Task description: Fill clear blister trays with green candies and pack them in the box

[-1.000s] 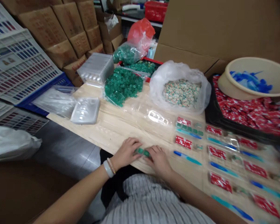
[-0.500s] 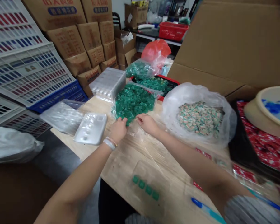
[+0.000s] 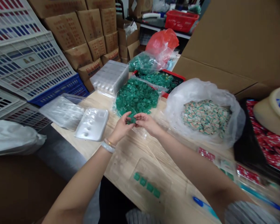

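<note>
My left hand (image 3: 121, 127) is curled at the near edge of a clear plastic bag of small green pieces (image 3: 136, 96), with green showing between thumb and forefinger. My right hand (image 3: 148, 123) almost meets it, its fingertips drawn together; what lies in them is too small to make out. Below the hands, a clear plastic tray (image 3: 151, 174) lies on the wooden table (image 3: 121, 158) with a slanting row of several green squares (image 3: 150, 187) in it.
At left are a white blister tray (image 3: 92, 124) and a stack of clear trays (image 3: 110, 76). A white bag (image 3: 175, 102) of small striped packets (image 3: 205, 116) stands at right. A blue pen (image 3: 198, 201) lies near the front; a red-rimmed tray (image 3: 177, 77) is behind.
My hands have come closer together and lifted slightly from the bag's near edge. My left fingers have turned and opened into a curve. The camera view has shifted a little.
</note>
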Tool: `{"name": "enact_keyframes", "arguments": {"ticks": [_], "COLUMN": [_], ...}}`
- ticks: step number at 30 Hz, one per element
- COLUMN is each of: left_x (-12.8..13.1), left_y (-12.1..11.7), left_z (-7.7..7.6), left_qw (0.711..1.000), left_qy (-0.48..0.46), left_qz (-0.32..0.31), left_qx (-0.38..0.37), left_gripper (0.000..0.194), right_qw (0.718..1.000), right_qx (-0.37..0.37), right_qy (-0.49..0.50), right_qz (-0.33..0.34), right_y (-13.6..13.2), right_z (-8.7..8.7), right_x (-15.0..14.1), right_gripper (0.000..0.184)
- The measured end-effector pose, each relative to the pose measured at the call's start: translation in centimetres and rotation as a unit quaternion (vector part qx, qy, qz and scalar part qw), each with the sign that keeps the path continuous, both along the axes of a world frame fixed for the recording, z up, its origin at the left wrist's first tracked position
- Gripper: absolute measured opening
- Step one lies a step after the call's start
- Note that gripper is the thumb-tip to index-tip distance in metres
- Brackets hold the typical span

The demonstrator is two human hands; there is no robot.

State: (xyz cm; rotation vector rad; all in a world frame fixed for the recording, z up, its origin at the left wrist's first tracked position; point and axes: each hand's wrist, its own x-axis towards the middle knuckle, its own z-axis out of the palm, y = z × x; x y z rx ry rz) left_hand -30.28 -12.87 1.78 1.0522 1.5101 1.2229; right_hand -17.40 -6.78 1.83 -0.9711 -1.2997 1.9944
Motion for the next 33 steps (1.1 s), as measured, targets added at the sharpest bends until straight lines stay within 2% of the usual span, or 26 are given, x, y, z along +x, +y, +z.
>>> {"name": "enact_keyframes", "arguments": {"ticks": [2,4,6,11,18,20,23,25,28,30,33], "left_x": [0.4,0.7,0.9,1.0,1.8,2.2,2.9,3.6,5.4,7.1,10.0], "left_y": [0.4,0.9,1.3,1.6,1.2,0.9,-0.2,-1.3,-3.5,-5.3,-8.4], "left_z": [0.3,0.7,0.9,1.1,1.8,1.9,2.1,2.2,2.3,2.4,2.7], "left_qw": [0.993,0.972,0.956,0.957,0.969,0.966,0.963,0.967,0.971,0.968,0.955], "left_qy": [-0.115,-0.23,-0.285,-0.277,-0.221,-0.237,-0.253,-0.239,-0.222,-0.232,-0.278], "left_qz": [-0.025,-0.03,-0.009,0.011,0.038,0.027,0.021,0.03,0.026,0.018,-0.002], "left_qx": [-0.02,-0.044,-0.067,-0.084,-0.1,-0.098,-0.086,-0.086,-0.089,-0.092,-0.107], "left_gripper": [0.043,0.028,0.021,0.017,0.01,0.01,0.015,0.018,0.022,0.022,0.019], "right_qw": [1.0,0.999,0.997,0.981,0.988,0.994,0.993,0.962,0.888,0.862,0.863], "right_qx": [0.007,-0.003,-0.04,-0.172,-0.136,-0.09,0.066,0.207,0.367,0.402,0.389], "right_qy": [-0.002,0.008,0.026,0.057,0.042,0.021,-0.072,-0.164,-0.272,-0.306,-0.315], "right_qz": [-0.022,-0.046,-0.059,-0.062,-0.066,-0.063,-0.068,-0.072,-0.047,-0.036,-0.068], "right_y": [0.1,0.2,0.4,0.6,0.3,0.0,-1.4,-3.0,-6.4,-9.0,-13.1], "right_z": [0.3,0.6,0.9,1.1,0.7,0.7,1.1,1.6,2.3,2.7,2.9], "right_x": [0.3,0.6,1.0,2.1,2.3,2.2,2.4,3.0,5.1,6.9,9.8], "right_gripper": [0.021,0.019,0.016,0.009,0.014,0.011,0.01,0.01,0.01,0.011,0.017]}}
